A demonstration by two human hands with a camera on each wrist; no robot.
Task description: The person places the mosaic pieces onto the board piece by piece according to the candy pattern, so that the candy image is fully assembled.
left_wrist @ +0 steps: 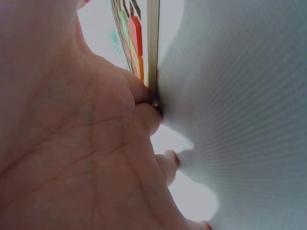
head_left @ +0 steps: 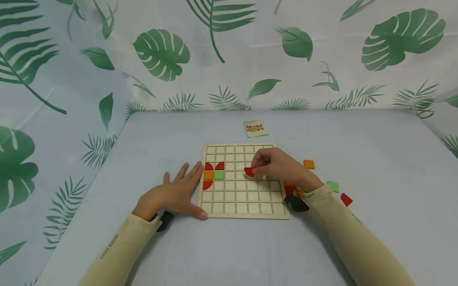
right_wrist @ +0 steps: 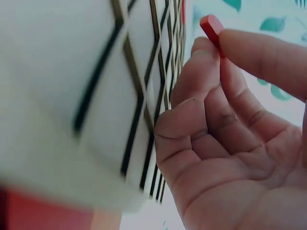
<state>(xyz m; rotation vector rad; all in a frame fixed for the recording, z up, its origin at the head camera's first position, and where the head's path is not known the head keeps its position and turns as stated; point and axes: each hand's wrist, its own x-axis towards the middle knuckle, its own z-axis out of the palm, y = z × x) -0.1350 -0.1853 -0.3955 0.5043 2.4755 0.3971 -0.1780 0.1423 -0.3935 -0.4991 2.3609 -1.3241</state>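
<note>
Nearest are two beige sleeves point(head_left: 118, 248), each with small dark lettering, reaching in over the pale desk point(head_left: 229, 254). A black device point(head_left: 165, 221) sits under the left wrist, another point(head_left: 296, 203) under the right.

The left hand point(head_left: 171, 196) is flat and grasps nothing, its fingers spread; the thumb touches the near left corner of the board point(head_left: 229, 196), and a fingertip meets its left edge further up.

The board is a pale square grid. Along its left side lie a red piece point(head_left: 207, 184), then, one row beyond, an orange tile point(head_left: 208, 175) beside a green tile point(head_left: 219, 174), then two more red pieces with curved edges.

The right hand point(head_left: 275, 163) pinches a red quarter point(head_left: 248, 172) between thumb and finger, over the right half of the grid; the right wrist view shows it raised off the board.

Right of the board, near to far, lie a loose red wedge point(head_left: 346, 199), a green square point(head_left: 333, 186), some partly hidden red and orange pieces point(head_left: 289, 188) by the edge, and an orange square point(head_left: 309, 164).

Beyond the board rests a patterned card point(head_left: 256, 128), then a leaf-print cloth point(head_left: 243, 59).
</note>
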